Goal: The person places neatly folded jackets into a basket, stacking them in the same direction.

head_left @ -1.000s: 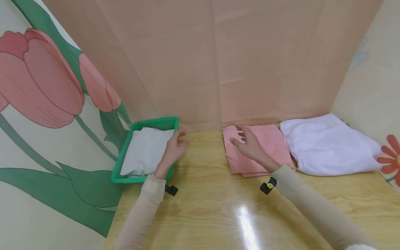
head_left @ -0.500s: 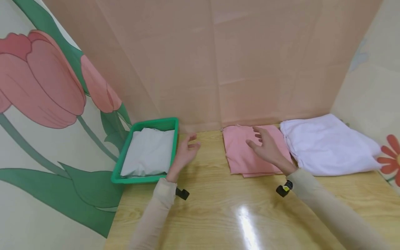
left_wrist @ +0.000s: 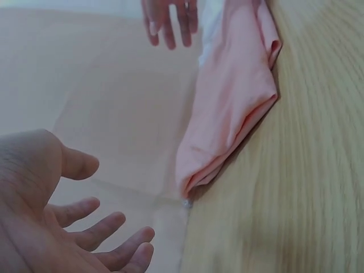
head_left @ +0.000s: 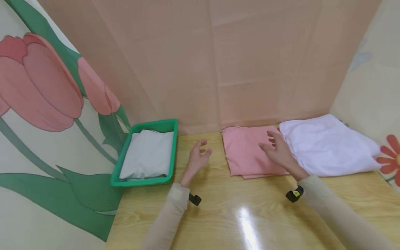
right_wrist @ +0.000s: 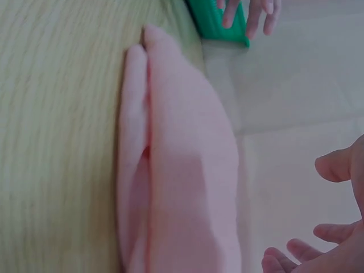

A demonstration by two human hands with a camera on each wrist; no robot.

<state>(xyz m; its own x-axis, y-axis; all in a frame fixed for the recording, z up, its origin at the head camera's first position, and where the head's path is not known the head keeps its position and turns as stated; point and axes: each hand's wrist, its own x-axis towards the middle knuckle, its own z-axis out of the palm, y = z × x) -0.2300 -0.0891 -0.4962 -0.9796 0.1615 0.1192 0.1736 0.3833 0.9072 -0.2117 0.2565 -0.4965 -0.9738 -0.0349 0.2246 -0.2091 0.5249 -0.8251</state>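
Head view: the green tray at the tabletop corner has one folded white cloth in it. Left hand hangs over bare wood, fingers loose, grip holding nothing. Right hand hovers spread over the folded pink cloth, by the white garment.

Left wrist: pink cloth well ahead of the relaxed fingers.

Right wrist: pink cloth just beside the hand, which is mostly cut off.

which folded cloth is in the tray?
The grey-white cloth, inside the green tray at left. The pink cloth and the white cloth lie directly on the table.
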